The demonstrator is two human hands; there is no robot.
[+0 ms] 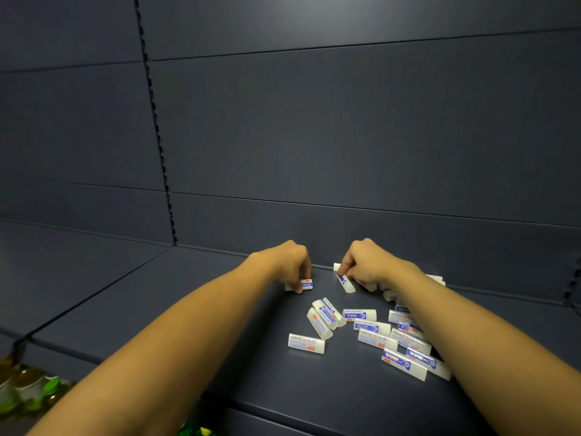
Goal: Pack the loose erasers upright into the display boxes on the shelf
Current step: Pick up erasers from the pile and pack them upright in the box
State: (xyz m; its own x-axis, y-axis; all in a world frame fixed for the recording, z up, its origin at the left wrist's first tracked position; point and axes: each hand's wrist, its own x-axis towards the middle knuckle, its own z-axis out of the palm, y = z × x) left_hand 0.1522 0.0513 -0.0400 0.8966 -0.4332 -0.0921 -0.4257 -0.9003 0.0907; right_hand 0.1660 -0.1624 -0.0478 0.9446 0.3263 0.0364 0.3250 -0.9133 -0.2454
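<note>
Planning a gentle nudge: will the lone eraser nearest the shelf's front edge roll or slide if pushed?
The lone eraser looks like a flat-sided block lying on its long face, so it will probably slide, not roll. Its glossy sleeve may slip easily on the smooth shelf. It seems small and light.

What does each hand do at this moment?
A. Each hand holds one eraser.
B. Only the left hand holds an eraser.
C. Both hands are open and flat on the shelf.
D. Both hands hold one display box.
A: the left hand pinches an eraser, and the right hand grips another eraser, both at the back of the shelf.
</note>
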